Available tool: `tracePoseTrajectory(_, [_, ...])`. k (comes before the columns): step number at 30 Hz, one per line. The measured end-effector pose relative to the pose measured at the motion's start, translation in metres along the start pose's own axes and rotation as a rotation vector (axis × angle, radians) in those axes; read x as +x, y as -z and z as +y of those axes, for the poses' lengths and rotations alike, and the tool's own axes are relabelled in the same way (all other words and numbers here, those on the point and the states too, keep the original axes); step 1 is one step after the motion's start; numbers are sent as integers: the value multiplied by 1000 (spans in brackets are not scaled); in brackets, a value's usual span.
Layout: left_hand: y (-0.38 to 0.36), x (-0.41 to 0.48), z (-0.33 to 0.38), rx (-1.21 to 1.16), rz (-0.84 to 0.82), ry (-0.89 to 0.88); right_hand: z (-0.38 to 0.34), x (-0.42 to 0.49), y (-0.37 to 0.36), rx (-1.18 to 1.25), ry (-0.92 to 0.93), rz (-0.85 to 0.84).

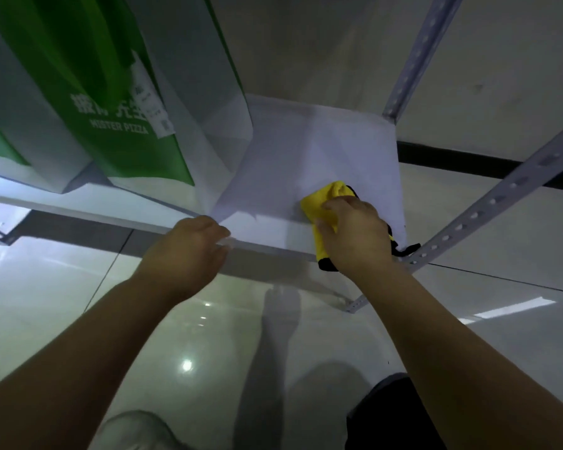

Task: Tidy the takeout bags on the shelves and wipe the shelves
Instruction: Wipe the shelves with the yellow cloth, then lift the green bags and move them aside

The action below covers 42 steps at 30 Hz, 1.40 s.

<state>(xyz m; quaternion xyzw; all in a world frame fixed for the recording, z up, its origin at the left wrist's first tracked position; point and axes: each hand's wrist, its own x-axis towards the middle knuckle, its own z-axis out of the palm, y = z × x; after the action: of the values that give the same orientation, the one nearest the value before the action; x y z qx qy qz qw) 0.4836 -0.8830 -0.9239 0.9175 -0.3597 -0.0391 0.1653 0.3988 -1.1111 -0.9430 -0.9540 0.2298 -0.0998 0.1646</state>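
A white shelf board (306, 151) runs across the view. On its left part stand green-and-white takeout bags (124, 118), one marked MISTER PIZZA with a receipt stuck to it. My right hand (355, 232) holds a yellow cloth with black edging (325, 199) flat against the shelf near its front right corner, fingers curled over the cloth. My left hand (189, 248) grips the shelf's front edge, fingers curled over the lip, just right of the bags.
Perforated grey metal uprights (488, 206) frame the shelf's right end, another (416, 56) at the back corner. Below lies a glossy tiled floor (208, 336) with a black skirting strip along the wall. My shoe and dark trouser leg show at the bottom.
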Motion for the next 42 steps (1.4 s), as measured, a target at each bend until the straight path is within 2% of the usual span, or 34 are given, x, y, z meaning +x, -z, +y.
tracePoseTrajectory(2, [16,-8,-10,31,18,25,-16,-6,7,109,81,31])
tracePoseTrajectory(5, [36,-21,-29,56,38,94,-45,-9,14,332,169,-53])
tracePoseTrajectory(10, [51,-33,-59,-31,208,279,-91,-6,4,361,283,-160])
tracePoseTrajectory(18, [43,2,-125,-130,287,375,-142,31,-36,297,113,-77])
tracePoseTrajectory(22, [43,30,-150,-303,406,449,-160,40,-55,258,47,-49])
tracePoseTrajectory(24, [40,44,-154,-414,422,474,-164,45,-61,263,-2,20])
tracePoseTrajectory(28, [31,67,-154,-575,387,428,-157,56,-64,310,-81,174])
tracePoseTrajectory(34, [8,83,-140,-485,333,244,-136,68,-61,372,-200,400])
tracePoseTrajectory(37, [2,91,-132,-493,320,204,-124,73,-59,457,-267,350])
tracePoseTrajectory(42, [-4,108,-114,-555,282,151,-103,84,-50,426,-281,240])
